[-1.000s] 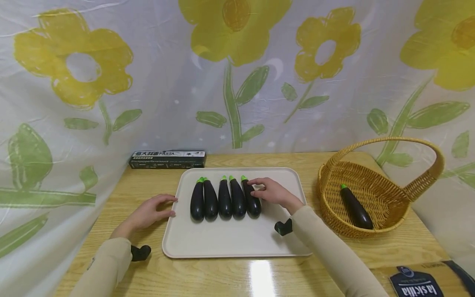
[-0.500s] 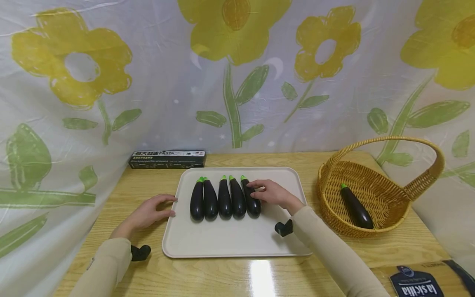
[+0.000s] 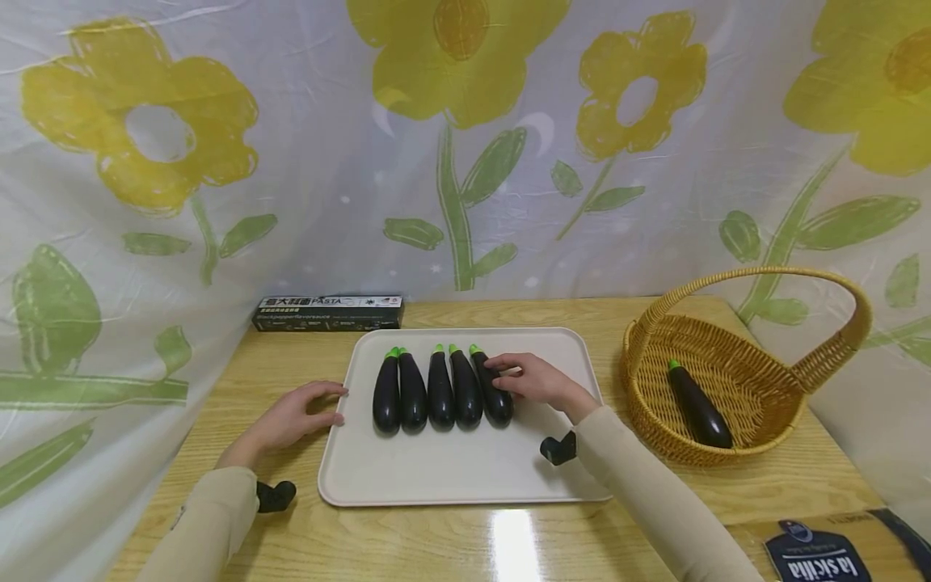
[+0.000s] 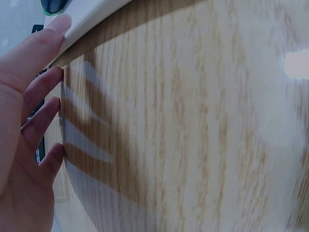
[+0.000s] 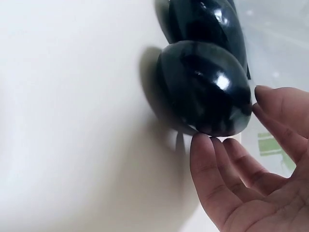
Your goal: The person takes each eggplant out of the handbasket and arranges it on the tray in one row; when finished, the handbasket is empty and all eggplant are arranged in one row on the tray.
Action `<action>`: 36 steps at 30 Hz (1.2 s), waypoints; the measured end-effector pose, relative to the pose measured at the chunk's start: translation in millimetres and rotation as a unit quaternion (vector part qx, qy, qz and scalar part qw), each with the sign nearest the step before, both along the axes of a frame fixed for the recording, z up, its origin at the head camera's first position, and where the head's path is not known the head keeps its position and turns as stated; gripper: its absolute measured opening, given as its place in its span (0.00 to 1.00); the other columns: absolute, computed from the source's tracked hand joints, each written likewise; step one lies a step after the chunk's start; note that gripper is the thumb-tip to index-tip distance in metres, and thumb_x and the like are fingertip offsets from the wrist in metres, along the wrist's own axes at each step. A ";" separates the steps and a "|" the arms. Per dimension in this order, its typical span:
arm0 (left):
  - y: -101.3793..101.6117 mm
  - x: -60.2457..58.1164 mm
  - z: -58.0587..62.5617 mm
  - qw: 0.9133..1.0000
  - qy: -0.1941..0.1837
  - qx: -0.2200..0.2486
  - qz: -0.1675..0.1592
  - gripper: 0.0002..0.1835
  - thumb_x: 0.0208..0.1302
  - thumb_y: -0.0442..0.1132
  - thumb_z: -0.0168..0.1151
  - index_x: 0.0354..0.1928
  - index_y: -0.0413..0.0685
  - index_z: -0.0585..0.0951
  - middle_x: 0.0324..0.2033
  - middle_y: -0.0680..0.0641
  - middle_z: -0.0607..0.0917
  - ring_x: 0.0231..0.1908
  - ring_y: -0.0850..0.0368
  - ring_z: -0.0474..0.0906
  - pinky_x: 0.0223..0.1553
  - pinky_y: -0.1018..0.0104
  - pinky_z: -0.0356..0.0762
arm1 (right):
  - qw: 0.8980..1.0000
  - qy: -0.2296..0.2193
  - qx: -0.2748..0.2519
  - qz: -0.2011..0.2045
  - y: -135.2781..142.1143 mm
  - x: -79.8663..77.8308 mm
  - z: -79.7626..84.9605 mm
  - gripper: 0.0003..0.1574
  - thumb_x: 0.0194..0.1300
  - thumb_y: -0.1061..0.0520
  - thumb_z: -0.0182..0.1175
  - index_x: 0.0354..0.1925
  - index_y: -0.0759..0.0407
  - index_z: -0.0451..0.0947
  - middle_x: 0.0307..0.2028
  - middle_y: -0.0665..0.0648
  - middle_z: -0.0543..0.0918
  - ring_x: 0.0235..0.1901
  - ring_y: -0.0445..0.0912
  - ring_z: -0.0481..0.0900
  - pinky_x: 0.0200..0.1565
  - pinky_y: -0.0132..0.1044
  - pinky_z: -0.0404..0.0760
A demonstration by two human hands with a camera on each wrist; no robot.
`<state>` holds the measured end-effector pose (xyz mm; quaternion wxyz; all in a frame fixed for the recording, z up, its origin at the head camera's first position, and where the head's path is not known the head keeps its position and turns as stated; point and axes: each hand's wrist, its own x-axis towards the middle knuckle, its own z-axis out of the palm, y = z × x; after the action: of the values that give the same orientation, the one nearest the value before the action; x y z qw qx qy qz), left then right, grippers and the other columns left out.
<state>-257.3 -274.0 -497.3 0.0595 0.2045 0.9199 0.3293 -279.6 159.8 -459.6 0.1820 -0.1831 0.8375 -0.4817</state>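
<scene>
Several dark eggplants [image 3: 440,392] with bright green stems lie side by side on a pale tray [image 3: 465,477]. My right hand [image 3: 534,377] is at the upper part of the rightmost eggplant [image 3: 497,406], holding it between thumb and fingers from its right and top sides. In the right wrist view its fingertips meet the edge of that eggplant's rounded end [image 5: 205,89]. My left hand [image 3: 287,416] lies beside the tray's left rim, fingers loosely bent around nothing. The left wrist view shows its thumb [image 4: 36,53] extended near the tray's rim.
A wicker basket [image 3: 640,420] with a tall handle stands to the right, with one eggplant [image 3: 700,406] inside. A black pasta box [image 3: 327,314] sits behind the tray at left. A brown package [image 3: 822,550] lies at the front right. Flowered cloth [image 3: 305,202] hangs behind the table.
The neck of the rightmost eggplant has shifted slightly left while its rounded end edged right, with my right hand staying on it. My left hand keeps its place.
</scene>
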 end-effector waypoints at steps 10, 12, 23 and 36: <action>0.7 0.5 0.3 1.000 0.006 -0.004 0.002 0.26 0.62 0.48 0.68 0.59 0.45 0.78 0.61 0.37 0.76 0.64 0.34 0.66 0.65 0.36 0.59 | 1.000 0.009 -0.022 -0.015 22.9 16.2 7.8 0.25 0.70 0.60 0.56 0.64 0.64 0.72 0.62 0.71 0.72 0.49 0.54 0.82 0.45 0.46 0.85; 1.0 0.8 0.7 1.000 0.005 -0.004 0.001 0.26 0.62 0.48 0.68 0.59 0.45 0.78 0.61 0.37 0.76 0.64 0.34 0.66 0.65 0.36 0.59 | 1.000 0.011 -0.023 -0.018 29.3 23.5 11.4 0.25 0.70 0.59 0.57 0.64 0.63 0.72 0.63 0.68 0.72 0.53 0.54 0.80 0.47 0.43 0.84; 0.8 0.8 1.3 1.000 0.004 -0.004 0.004 0.26 0.62 0.49 0.68 0.59 0.45 0.78 0.61 0.37 0.76 0.64 0.34 0.66 0.65 0.36 0.58 | 0.997 0.053 0.021 -0.061 82.5 83.6 44.5 0.25 0.68 0.45 0.61 0.62 0.45 0.75 0.62 0.53 0.75 0.58 0.51 0.76 0.57 0.50 0.75; 0.9 -0.8 -1.1 1.000 -0.010 -0.007 0.008 0.27 0.62 0.50 0.67 0.60 0.46 0.78 0.63 0.37 0.74 0.65 0.34 0.64 0.66 0.35 0.57 | 0.992 0.061 0.049 -0.103 176.7 111.0 70.4 0.29 0.74 0.47 0.54 0.66 0.58 0.69 0.61 0.65 0.75 0.54 0.52 0.79 0.49 0.35 0.80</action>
<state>-258.1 -273.1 -498.4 0.0677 0.1933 0.9232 0.3251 -168.6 336.5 -389.2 0.0891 -0.1159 0.8839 -0.4443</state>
